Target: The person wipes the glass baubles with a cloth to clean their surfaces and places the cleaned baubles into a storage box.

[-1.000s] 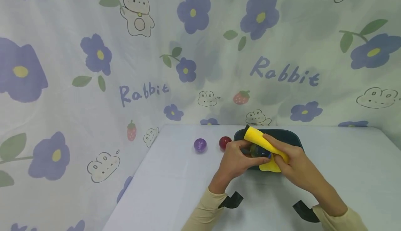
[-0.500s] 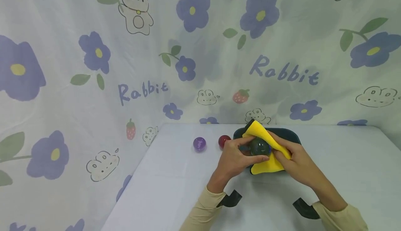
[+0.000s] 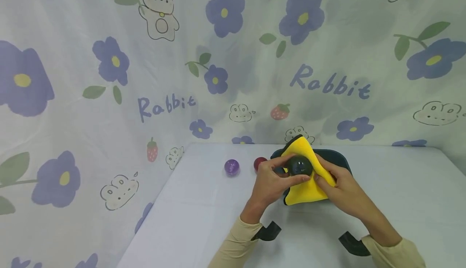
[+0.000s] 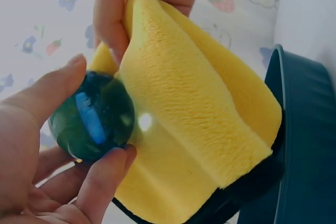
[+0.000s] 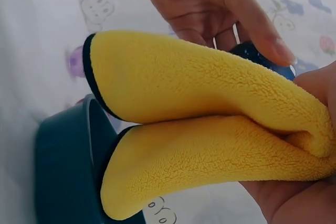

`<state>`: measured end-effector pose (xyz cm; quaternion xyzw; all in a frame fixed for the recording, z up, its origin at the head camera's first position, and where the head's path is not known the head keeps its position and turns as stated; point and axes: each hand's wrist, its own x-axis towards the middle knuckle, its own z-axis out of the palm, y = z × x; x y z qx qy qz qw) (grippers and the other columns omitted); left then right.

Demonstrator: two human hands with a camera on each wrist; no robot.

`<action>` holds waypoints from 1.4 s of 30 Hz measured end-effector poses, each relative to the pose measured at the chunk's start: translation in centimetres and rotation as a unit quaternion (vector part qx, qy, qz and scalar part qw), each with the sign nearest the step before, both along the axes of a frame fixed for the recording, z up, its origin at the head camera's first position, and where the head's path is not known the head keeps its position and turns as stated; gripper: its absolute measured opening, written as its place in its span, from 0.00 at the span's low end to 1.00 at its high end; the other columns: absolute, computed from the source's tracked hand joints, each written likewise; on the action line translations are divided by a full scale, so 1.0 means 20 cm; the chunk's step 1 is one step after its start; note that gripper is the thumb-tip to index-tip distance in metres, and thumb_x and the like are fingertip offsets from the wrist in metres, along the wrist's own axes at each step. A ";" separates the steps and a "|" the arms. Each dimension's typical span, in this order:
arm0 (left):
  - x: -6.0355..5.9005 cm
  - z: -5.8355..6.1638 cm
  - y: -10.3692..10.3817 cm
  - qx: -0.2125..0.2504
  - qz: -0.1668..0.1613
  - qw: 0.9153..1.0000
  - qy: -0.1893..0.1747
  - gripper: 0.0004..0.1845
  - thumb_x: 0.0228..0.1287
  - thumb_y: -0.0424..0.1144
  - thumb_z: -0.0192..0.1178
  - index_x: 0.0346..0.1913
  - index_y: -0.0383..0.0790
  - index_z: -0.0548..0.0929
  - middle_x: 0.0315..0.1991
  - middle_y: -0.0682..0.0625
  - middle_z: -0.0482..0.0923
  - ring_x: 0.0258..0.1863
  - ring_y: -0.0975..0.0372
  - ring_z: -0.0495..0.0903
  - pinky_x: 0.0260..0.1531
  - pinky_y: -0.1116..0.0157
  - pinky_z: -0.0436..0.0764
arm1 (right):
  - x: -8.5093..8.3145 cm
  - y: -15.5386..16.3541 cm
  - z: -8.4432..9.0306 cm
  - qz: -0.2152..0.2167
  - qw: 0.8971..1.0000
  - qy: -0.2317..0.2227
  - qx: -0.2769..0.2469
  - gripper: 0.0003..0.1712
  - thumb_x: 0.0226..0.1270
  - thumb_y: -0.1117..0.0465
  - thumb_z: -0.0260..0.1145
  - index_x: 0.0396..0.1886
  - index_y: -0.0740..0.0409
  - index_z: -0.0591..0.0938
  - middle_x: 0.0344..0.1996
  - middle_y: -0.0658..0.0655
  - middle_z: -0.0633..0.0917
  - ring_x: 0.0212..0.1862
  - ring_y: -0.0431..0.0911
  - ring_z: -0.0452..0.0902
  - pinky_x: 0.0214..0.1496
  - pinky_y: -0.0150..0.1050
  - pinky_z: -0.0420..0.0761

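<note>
- The left hand (image 3: 269,184) grips a dark green glossy ball (image 3: 300,165) between thumb and fingers, raised above the table (image 3: 196,219) toward its far edge.
- The right hand (image 3: 344,188) pinches a yellow cloth (image 3: 306,192) with black trim, spread right beside the ball.
- Partly hidden behind the cloth, a dark teal bin (image 3: 334,157) stands near the far edge.
- A purple ball (image 3: 231,167) lies by the far-left corner, a red ball (image 3: 259,163) between it and the bin.

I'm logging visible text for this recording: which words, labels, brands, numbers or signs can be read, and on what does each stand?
"Rabbit": on the flowered backdrop, left of centre.
"Rabbit": on the backdrop again, right of centre, larger.
No lettering shows on the visible sides of the dark ball, yellow cloth or teal tub.
</note>
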<state>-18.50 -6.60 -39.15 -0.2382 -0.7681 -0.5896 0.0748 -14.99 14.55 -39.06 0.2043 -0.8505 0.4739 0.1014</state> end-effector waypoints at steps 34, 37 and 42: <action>-0.02 -0.01 0.00 0.028 0.049 0.997 -0.052 0.28 0.54 0.46 0.80 0.60 0.50 0.86 0.54 0.52 0.87 0.49 0.66 0.85 0.52 0.66 0.88 | 0.07 -0.04 0.08 -0.040 0.999 -0.020 0.014 0.36 0.74 0.65 0.64 0.78 0.63 0.66 0.50 0.66 0.86 0.34 0.42 0.80 0.34 0.31 0.86; -0.02 -0.01 0.00 0.014 0.051 0.997 -0.054 0.29 0.54 0.47 0.80 0.60 0.49 0.86 0.53 0.53 0.87 0.49 0.67 0.85 0.52 0.67 0.88 | 0.08 -0.05 0.07 -0.042 0.999 0.007 0.011 0.37 0.73 0.67 0.64 0.79 0.57 0.66 0.54 0.67 0.85 0.36 0.43 0.82 0.36 0.29 0.86; -0.02 -0.01 0.00 -0.018 0.049 0.997 -0.051 0.30 0.54 0.50 0.80 0.61 0.48 0.86 0.53 0.55 0.88 0.46 0.69 0.84 0.49 0.70 0.86 | 0.07 -0.06 0.05 -0.049 0.996 0.067 0.015 0.38 0.71 0.71 0.64 0.79 0.49 0.68 0.57 0.67 0.85 0.35 0.40 0.81 0.36 0.28 0.86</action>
